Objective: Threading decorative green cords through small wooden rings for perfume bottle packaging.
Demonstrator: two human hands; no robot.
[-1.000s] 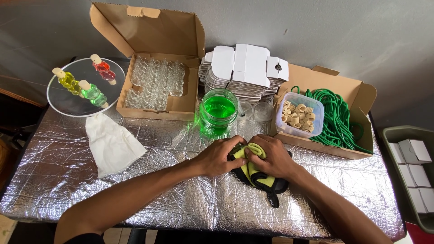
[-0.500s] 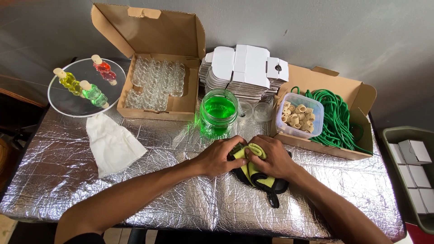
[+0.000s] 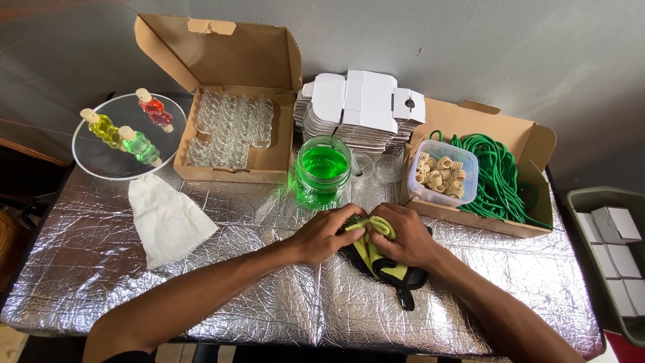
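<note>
Both of my hands meet at the table's middle over a yellow-green and black glove (image 3: pixel 384 265) that lies on the silver foil table cover (image 3: pixel 101 269). My left hand (image 3: pixel 326 233) grips the glove's near-left end. My right hand (image 3: pixel 402 234) presses and pinches the glove's folded yellow part from the right. Just behind the hands stands a glass jar of bright green liquid (image 3: pixel 323 167).
An open cardboard box of small clear glass bottles (image 3: pixel 232 131) sits back left. A round clear plate (image 3: pixel 101 158) carries three filled bottles. A white cloth (image 3: pixel 166 218) lies left. Flat white cartons (image 3: pixel 359 111), a tub of beige corks (image 3: pixel 443 173) and green cord (image 3: pixel 500 176) stand behind.
</note>
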